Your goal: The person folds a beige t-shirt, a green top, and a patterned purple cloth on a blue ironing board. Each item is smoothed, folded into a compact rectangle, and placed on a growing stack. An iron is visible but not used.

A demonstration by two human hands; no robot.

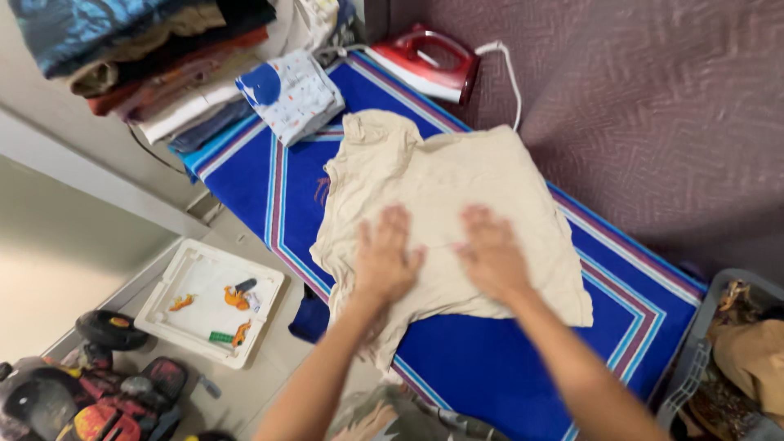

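A beige t-shirt (457,175) lies spread on a blue ironing surface (482,363) with striped borders. My left hand (385,257) rests flat on the shirt's lower left part, fingers apart. My right hand (492,255) presses flat on the shirt beside it, fingers apart. Neither hand holds anything. One edge of the shirt hangs over the near side of the surface.
A red iron (426,64) with a white cord stands at the far end. A folded white patterned cloth (294,94) and a stack of folded clothes (155,57) lie at upper left. A grey laundry basket (719,359) is right; a white tray (175,282) with toys on the floor.
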